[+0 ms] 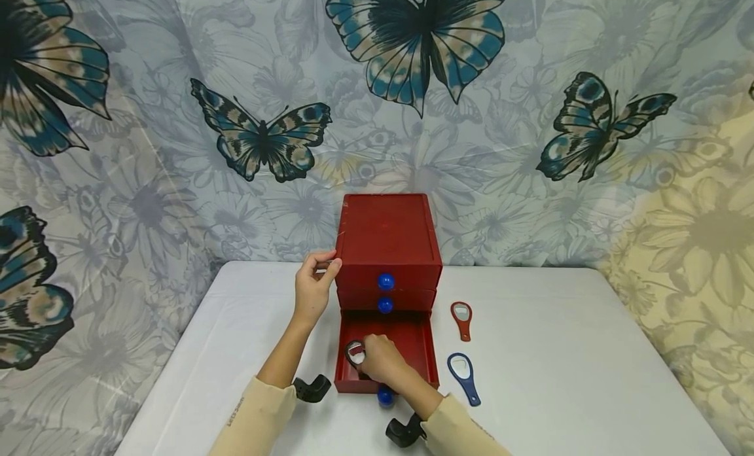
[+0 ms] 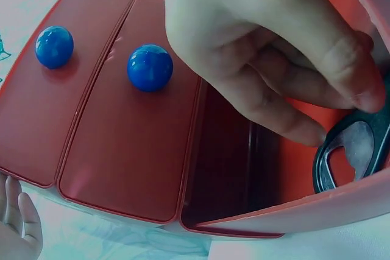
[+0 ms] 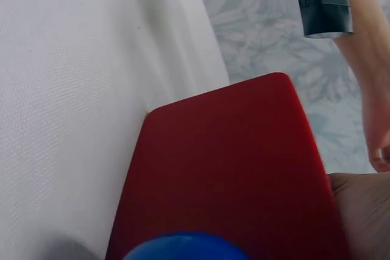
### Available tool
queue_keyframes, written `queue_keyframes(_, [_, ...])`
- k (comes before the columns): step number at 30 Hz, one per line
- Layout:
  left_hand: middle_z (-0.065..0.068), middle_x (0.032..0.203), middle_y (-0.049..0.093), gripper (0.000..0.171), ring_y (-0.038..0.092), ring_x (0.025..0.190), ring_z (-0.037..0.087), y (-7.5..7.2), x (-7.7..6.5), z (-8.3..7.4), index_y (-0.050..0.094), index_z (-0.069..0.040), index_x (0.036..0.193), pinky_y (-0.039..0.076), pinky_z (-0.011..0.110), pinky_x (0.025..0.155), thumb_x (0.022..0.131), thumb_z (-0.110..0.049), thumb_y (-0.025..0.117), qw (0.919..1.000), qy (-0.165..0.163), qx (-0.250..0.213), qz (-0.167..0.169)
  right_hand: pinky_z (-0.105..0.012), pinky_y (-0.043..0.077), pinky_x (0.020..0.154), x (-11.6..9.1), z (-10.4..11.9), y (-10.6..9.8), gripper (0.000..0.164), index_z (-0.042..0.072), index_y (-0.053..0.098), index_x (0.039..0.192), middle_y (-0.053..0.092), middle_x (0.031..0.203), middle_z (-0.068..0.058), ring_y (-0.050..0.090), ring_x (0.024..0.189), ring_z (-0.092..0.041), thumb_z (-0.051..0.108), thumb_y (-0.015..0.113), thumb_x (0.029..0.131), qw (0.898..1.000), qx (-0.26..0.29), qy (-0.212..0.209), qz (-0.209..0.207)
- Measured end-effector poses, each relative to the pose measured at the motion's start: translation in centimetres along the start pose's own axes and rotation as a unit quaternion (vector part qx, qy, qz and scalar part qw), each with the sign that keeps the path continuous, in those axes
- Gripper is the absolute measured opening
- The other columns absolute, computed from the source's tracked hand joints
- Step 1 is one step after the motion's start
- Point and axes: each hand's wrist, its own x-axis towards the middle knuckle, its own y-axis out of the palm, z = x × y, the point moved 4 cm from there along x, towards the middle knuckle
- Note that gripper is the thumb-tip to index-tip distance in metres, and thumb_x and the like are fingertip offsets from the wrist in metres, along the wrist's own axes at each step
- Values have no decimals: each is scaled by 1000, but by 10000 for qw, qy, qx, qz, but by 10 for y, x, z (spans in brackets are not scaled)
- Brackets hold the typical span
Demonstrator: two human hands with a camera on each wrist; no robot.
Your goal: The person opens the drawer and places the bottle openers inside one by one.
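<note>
A red cabinet with blue round knobs stands on the table, its lowest drawer pulled out. My right hand reaches into that drawer and pinches a black bottle opener, whose ring end points left in the head view. In the left wrist view, the opener's ring lies close above the drawer's red floor; whether it touches cannot be told. My left hand rests its fingertips against the cabinet's left side near the upper drawers. A red bottle opener and a blue bottle opener lie right of the cabinet.
The two upper drawers are closed, with blue knobs in front. A white cloth covers the table. Behind it hangs a butterfly-patterned cloth. Dark wrist mounts stick out beside both forearms.
</note>
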Motion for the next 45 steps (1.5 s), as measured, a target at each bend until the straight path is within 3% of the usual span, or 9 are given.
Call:
queue_keyframes(6, [29, 113, 56, 25, 54, 82, -3, 0, 0, 1, 60, 14, 112, 41, 11, 61, 93, 0, 62, 10000, 6, -10, -57, -25, 48, 56, -8, -3, -13, 26, -4, 68, 102, 63, 72, -4, 52, 61, -13, 12, 76, 82, 9994, 259, -206, 86])
queue_keyframes(14, [31, 113, 54, 25, 55, 82, -3, 0, 0, -3, 59, 16, 112, 43, 11, 62, 93, 0, 62, 10000, 64, -40, -14, -19, 47, 57, -25, -19, -37, 14, 1, 70, 97, 65, 73, -3, 56, 63, -9, 12, 66, 90, 9938, 791, -716, 321])
queue_keyframes(20, [31, 112, 55, 25, 55, 83, -3, 0, 0, -3, 60, 15, 112, 43, 11, 62, 93, -1, 62, 10000, 50, -15, -34, -19, 46, 59, -38, -36, -61, 12, 6, 71, 92, 64, 77, 2, 53, 68, -8, 17, 67, 90, 9935, 881, -725, 30])
queue_keyframes(28, [29, 114, 55, 26, 54, 83, -3, 0, 0, 1, 60, 14, 113, 43, 11, 63, 93, -2, 62, 10000, -41, -32, -46, -21, 49, 58, -58, -73, -92, 19, 1, 69, 99, 68, 82, -7, 57, 68, -10, 18, 66, 92, 9925, 1190, -169, -210])
queue_keyframes(35, [30, 115, 55, 25, 54, 83, -3, -1, 0, 3, 60, 14, 113, 44, 11, 64, 93, -1, 61, 9999, -58, -10, -89, -21, 47, 55, -71, -103, -103, 12, 1, 69, 96, 67, 76, -9, 55, 63, -9, 11, 67, 89, 9892, 1119, 528, -786])
queue_keyframes(40, [30, 114, 55, 25, 54, 83, -2, 0, 0, 2, 60, 14, 113, 43, 11, 63, 93, -2, 62, 9999, -79, 34, -78, -22, 44, 57, -83, -117, -102, 20, 0, 69, 98, 63, 74, -2, 56, 68, -10, 14, 72, 85, 9879, 546, 1034, -1016])
queue_keyframes(45, [30, 114, 55, 26, 54, 83, -2, 0, -1, 0, 59, 14, 113, 42, 12, 63, 94, -3, 61, 9999, -45, 76, -52, -25, 39, 56, -90, -130, -97, 35, -5, 67, 104, 56, 73, -1, 50, 67, -14, 20, 76, 82, 9858, -48, 1437, -863])
